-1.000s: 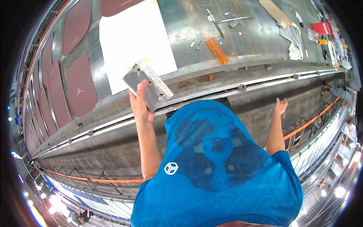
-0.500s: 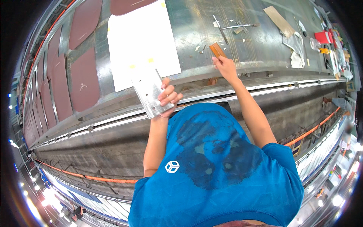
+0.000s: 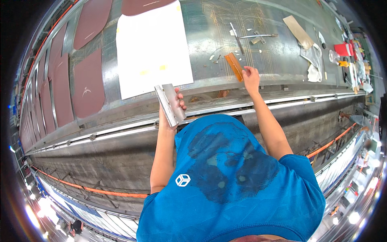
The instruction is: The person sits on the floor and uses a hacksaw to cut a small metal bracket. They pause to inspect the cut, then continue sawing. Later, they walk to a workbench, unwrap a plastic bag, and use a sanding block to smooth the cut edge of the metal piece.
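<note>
My left hand [image 3: 181,99] is wrapped round a silver metal piece [image 3: 171,105], a flat plate with a thicker bar along one side. It is tilted up above the table's near edge, and the thumb is hidden behind it. An orange-brown, ridged strip [image 3: 234,67] lies slanted on the dark metal table [image 3: 213,24]. Just to the right of its near end is my right hand [image 3: 252,78], fingers bent and apart; whether a fingertip still touches the strip cannot be made out. Left of the strip, a bright white sheet [image 3: 153,48] lies flat, with small yellow marks.
Maroon panels [image 3: 89,84] lie in rows at the left. Beyond the strip are thin metal tools [image 3: 258,36] and white scraps. A tan board [image 3: 298,32], a pale cloth [image 3: 312,60] and a red box [image 3: 344,49] are at the right. A metal rail [image 3: 121,129] runs along the table's near side.
My right hand has let go of the orange-brown strip and moved slightly right and nearer. My left hand has turned the metal piece, so its thick bar edge now shows instead of its broad face.
</note>
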Motion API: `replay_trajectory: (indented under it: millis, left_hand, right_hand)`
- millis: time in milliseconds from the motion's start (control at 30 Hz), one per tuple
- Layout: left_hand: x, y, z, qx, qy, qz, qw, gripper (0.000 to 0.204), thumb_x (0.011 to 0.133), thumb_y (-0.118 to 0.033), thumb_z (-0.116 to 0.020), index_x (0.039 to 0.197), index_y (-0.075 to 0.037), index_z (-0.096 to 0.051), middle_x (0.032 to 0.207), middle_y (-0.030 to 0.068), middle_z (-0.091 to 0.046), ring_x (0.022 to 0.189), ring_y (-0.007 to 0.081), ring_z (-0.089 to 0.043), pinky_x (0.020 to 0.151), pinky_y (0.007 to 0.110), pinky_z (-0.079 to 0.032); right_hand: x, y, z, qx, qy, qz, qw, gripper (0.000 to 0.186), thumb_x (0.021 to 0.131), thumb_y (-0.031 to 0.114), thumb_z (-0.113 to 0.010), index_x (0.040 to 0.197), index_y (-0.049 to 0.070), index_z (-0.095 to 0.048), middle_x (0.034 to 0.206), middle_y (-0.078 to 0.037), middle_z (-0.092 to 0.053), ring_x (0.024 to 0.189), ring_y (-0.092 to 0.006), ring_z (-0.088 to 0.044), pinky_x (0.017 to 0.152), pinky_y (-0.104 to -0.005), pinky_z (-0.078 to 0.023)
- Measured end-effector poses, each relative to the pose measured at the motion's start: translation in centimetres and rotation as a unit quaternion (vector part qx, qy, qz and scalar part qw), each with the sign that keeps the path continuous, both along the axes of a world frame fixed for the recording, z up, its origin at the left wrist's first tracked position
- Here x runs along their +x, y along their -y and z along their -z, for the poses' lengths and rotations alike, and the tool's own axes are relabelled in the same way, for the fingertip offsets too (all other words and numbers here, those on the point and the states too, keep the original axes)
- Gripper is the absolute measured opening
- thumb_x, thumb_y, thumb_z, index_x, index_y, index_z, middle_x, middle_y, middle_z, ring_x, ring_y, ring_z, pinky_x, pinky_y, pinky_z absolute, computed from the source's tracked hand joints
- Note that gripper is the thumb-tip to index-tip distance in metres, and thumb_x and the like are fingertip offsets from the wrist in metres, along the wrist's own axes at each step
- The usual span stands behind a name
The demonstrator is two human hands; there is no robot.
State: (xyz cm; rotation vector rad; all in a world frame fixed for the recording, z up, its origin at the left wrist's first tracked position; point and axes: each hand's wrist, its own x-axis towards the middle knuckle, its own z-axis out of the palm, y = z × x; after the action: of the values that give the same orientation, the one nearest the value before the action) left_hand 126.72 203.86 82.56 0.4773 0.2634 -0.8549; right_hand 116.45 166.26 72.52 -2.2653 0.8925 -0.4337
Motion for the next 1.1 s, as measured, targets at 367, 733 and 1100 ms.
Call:
replay_trajectory:
  millis: [367,733,1100]
  left_hand:
    - [0.7,2.6,-4.0,0.018,-0.003,0.054,0.998,0.058,0.099,-0.040,-0.051,0.143,-0.004,-0.037,0.109,0.0087,-0.056,0.084,0.0184,-0.054,0.075,0.035,-0.051]
    - [-0.8,1.9,-5.3,0.046,0.036,0.008,0.998,0.050,0.088,-0.016,-0.069,0.131,-0.003,-0.047,0.111,0.0129,-0.063,0.093,0.0223,-0.066,0.076,0.038,-0.060]
    - [-0.7,3.4,-11.0,0.111,0.137,0.012,0.984,0.067,0.076,-0.012,-0.078,0.133,-0.005,-0.043,0.108,0.0096,-0.062,0.093,0.0190,-0.065,0.080,0.037,-0.060]
  right_hand:
    - [2.8,0.7,-0.7,0.125,-0.155,-0.042,0.979,0.054,0.078,0.030,-0.078,0.122,0.007,-0.057,0.098,-0.015,-0.065,0.091,-0.0324,-0.064,0.083,-0.0416,-0.050]
    - [1.7,-10.0,-19.3,0.511,0.094,-0.131,0.844,0.022,0.093,0.016,-0.067,0.106,0.005,-0.053,0.092,-0.006,-0.063,0.082,-0.0128,-0.063,0.071,-0.0275,-0.053]
    - [1.5,-15.3,-28.0,0.550,0.137,-0.174,0.806,0.031,0.098,0.020,-0.059,0.122,0.005,-0.046,0.092,-0.002,-0.056,0.077,-0.0088,-0.057,0.065,-0.0257,-0.050]
